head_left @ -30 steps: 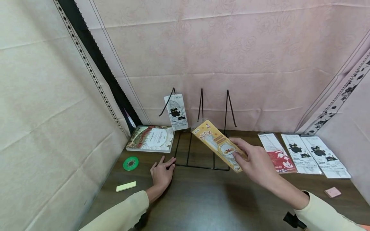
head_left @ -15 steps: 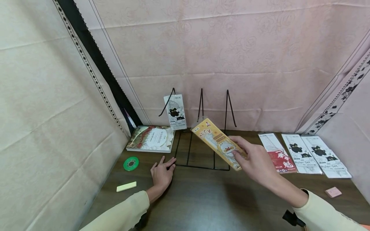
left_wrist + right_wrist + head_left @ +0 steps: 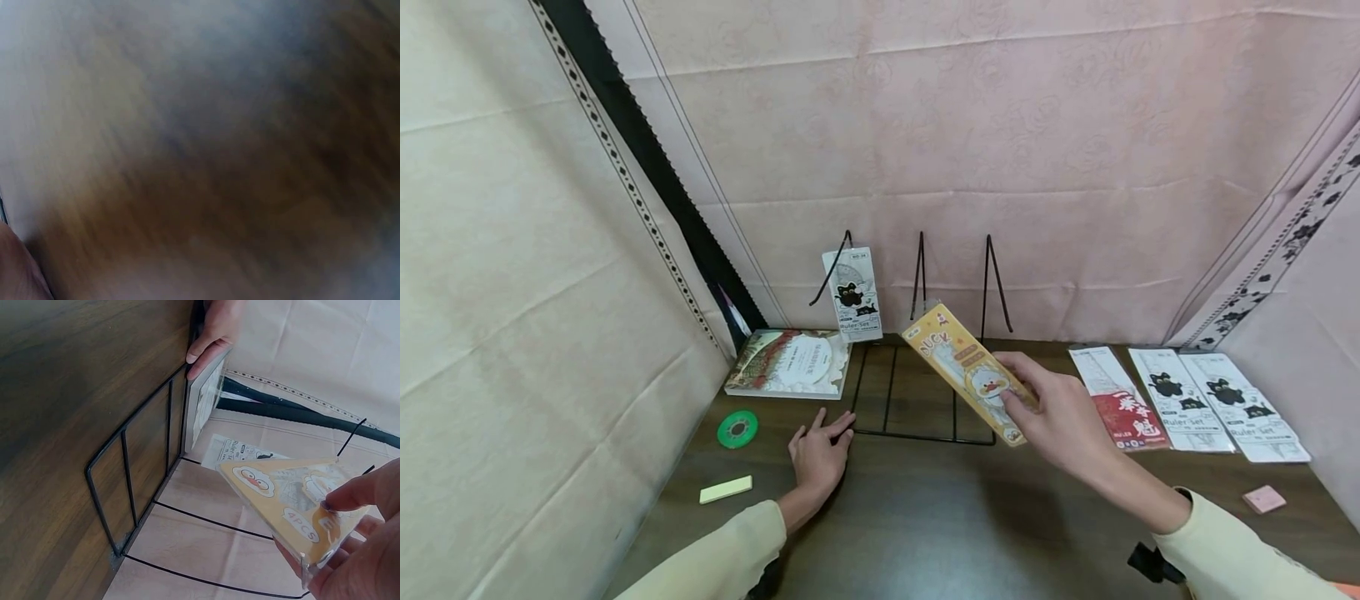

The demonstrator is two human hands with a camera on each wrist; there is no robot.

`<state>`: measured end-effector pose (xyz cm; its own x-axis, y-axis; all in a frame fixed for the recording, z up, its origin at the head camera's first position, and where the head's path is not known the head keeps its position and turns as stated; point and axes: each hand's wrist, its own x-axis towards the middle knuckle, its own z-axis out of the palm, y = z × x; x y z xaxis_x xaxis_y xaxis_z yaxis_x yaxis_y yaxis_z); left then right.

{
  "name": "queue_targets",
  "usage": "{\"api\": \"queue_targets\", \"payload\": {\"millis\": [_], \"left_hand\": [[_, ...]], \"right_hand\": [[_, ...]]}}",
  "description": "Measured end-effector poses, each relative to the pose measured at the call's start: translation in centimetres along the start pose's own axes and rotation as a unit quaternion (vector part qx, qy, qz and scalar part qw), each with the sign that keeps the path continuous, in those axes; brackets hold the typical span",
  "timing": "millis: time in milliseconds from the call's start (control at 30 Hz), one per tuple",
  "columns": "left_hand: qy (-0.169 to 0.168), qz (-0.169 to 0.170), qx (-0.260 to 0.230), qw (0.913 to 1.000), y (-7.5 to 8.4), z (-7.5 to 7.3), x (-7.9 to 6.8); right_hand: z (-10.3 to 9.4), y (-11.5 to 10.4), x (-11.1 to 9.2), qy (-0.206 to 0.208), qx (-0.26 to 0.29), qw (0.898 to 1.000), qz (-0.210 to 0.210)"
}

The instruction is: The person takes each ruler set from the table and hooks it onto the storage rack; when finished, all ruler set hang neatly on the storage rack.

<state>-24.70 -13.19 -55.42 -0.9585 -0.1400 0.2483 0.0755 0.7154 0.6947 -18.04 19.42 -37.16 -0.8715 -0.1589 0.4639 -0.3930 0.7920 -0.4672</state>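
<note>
My right hand (image 3: pixel 1063 417) pinches a yellow ruler set packet (image 3: pixel 964 371) printed with ducks, thumb on its front. The packet is tilted, and its clear hanging tab overlaps the lower end of the middle hook (image 3: pixel 920 275) in the head view. "4PCS" shows on the packet (image 3: pixel 294 500) in the right wrist view. My left hand (image 3: pixel 820 457) touches the front left corner of the black wire rack (image 3: pixel 917 436), fingers spread. A white cat ruler set packet (image 3: pixel 854 296) hangs on the left hook (image 3: pixel 833 271). The right hook (image 3: pixel 996 279) carries nothing.
A book (image 3: pixel 788 367) lies left of the rack, with a green ring (image 3: pixel 737 429) and a pale yellow strip (image 3: pixel 726 489) in front. At right lie a red-and-white packet (image 3: pixel 1127 417), two cat packets (image 3: pixel 1180 400) and a pink block (image 3: pixel 1264 499). Cloth walls (image 3: pixel 1000 125) enclose the table.
The yellow packet has shifted slightly up and to the right relative to the middle hook, still pinched in my right hand. My left hand stays on the rack corner.
</note>
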Motion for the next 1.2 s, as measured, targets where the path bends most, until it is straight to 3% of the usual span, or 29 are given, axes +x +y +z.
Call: {"api": "queue_targets", "payload": {"millis": [233,733,1033,1200], "left_hand": [[0.010,0.008,-0.006,0.9999,0.0,0.0,0.0],[-0.005,-0.007,-0.015,0.9999,0.1,0.0,-0.2],[-0.002,-0.007,-0.010,0.9999,0.0,0.1,0.0],[0.002,-0.004,-0.009,0.9999,0.1,0.0,0.0]], "right_hand": [[0.8,0.6,0.9,-0.011,0.020,1.000,0.008],[2.8,2.2,3.1,-0.056,0.106,0.993,0.020],[4.8,3.1,4.3,-0.106,0.225,0.967,0.052],[5.7,3.1,5.1,-0.115,0.254,0.958,0.073]]}}
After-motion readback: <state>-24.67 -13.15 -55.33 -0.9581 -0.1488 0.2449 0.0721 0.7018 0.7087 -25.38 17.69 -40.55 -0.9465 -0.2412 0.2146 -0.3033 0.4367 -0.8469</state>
